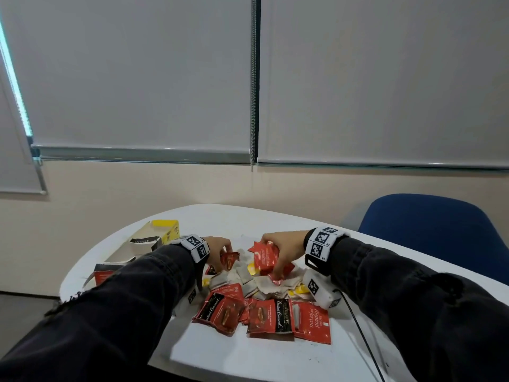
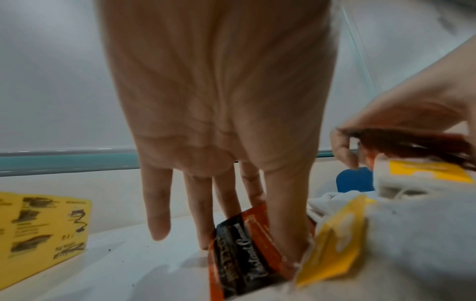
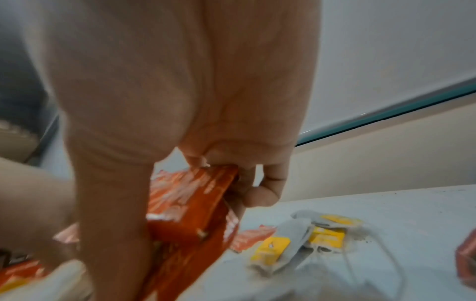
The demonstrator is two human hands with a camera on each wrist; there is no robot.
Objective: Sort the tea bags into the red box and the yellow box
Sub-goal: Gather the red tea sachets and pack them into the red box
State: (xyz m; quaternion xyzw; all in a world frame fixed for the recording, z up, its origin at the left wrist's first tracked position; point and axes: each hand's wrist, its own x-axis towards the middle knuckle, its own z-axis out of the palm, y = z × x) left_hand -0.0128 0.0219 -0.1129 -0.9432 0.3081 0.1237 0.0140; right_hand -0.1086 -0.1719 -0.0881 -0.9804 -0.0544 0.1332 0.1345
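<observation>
A heap of red tea sachets (image 1: 275, 317) and white tea bags with yellow tags (image 1: 264, 282) lies mid-table. My left hand (image 1: 223, 259) pinches a red-and-black sachet (image 2: 247, 254) at the heap's left edge, thumb in front and fingers behind. My right hand (image 1: 275, 261) grips a small stack of red sachets (image 3: 190, 203) over the heap's far right. The open yellow box (image 1: 165, 230) stands at the far left. The red box (image 1: 103, 275) lies nearer, mostly hidden by my left sleeve.
A blue chair (image 1: 429, 230) stands beyond the white table (image 1: 248, 357) at the right. A black cable (image 1: 360, 334) runs under my right arm. More tagged bags (image 3: 309, 240) lie loose to the right of my right hand. The wall is just behind the table.
</observation>
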